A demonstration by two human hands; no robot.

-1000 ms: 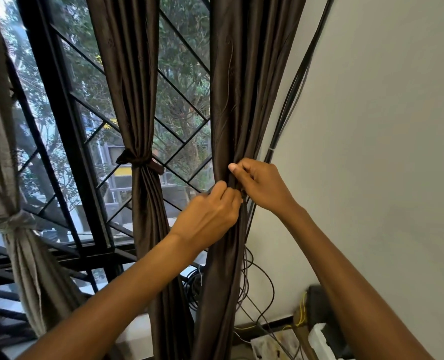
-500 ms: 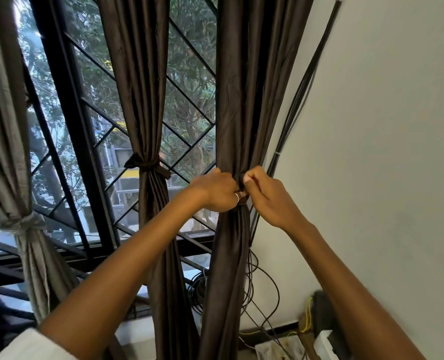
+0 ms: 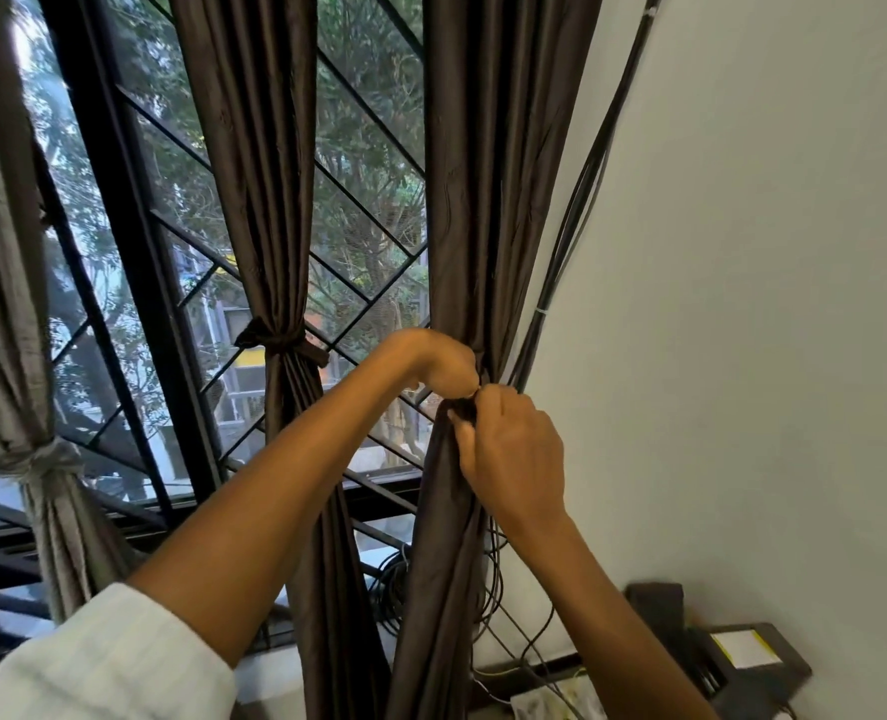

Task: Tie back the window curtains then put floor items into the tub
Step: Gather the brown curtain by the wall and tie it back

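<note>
Rt curtain [image 3: 488,200] bunched btwn L hand [image 3: 439,363], R hand [image 3: 511,449]

Left arm: white ribbed knit sleeve [image 3: 109,662], cuff bunched near elbow. Right forearm [image 3: 602,605], left hand [image 3: 439,363], right hand [image 3: 514,459] bare.

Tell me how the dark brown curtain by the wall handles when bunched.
Likely floppy: the dark brown curtain hangs in soft folds and pinches narrow where the left hand and right hand grip it. Its sheen suggests slippery cloth, so it may spread if released untied. The middle curtain is cinched by its band, so a tie should hold.
</note>
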